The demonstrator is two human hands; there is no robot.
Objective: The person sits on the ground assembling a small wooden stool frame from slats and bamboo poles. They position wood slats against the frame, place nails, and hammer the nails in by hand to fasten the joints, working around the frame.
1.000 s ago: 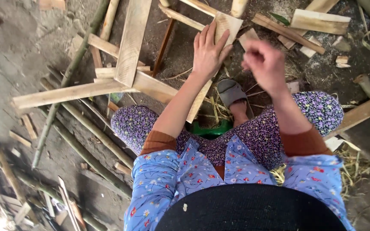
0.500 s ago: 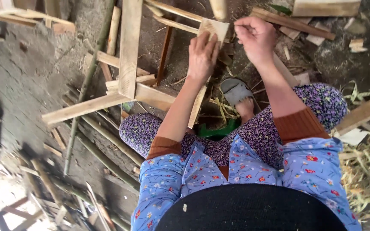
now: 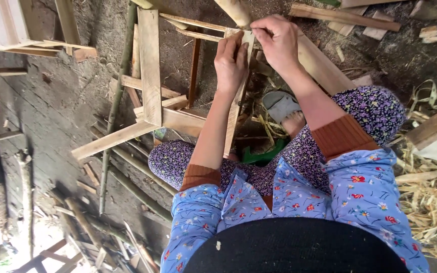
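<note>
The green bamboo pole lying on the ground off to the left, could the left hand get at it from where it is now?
Probably yes. The left hand rests on the upright wooden slat, and the green bamboo pole lies beyond the flat plank of the frame. That plank lies between, so the hand would have to reach over it.

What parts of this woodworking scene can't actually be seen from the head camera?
- The top end of the pale upright wooden slat: covered by the left hand and right hand.
- Anything pinched in the right hand's fingertips: too small to tell.
- The pale round bamboo pole: cut off by the top edge.
- The foot in the grey sandal: partly hidden behind the right forearm.
</note>
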